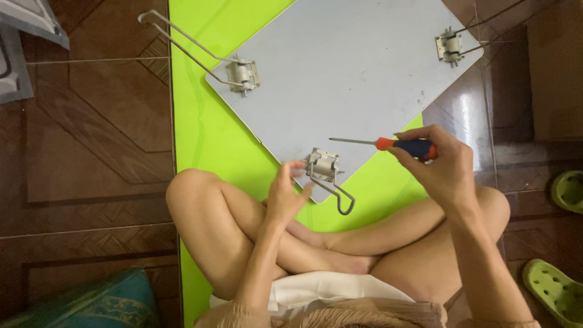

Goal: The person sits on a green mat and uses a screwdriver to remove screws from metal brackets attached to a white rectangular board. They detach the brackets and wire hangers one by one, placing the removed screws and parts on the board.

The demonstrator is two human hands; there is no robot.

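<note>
Head view, surroundings: bright green mat (206,140) laid over dark brown patterned floor tiles (91,152). On the mat, a pale grey board (340,73), flat, set cornerwise, its right corner overhanging onto the tiles. Far-left corner: metal hinge bracket (243,74) with a long wire leg (182,42) folded out to the left. Far-right corner: second bracket (449,46), its wire running off the upper right. Green sandals at right edge, one upper (569,189), one lower (555,291). Teal cushion (91,300) at lower left. The person sits cross-legged, knees to either side of the board's near corner.

Head view, items in hand: near-corner bracket (323,165) with short wire loop (340,197) hanging off the board edge toward the lap. Left hand (285,194), fingers loosely spread, fingertips touching the bracket's left side, gripping nothing. Right hand (440,167) closed around a screwdriver (395,144), blue and orange handle, raised just right of the bracket; shaft points left, tip above the board, clear of the bracket.
</note>
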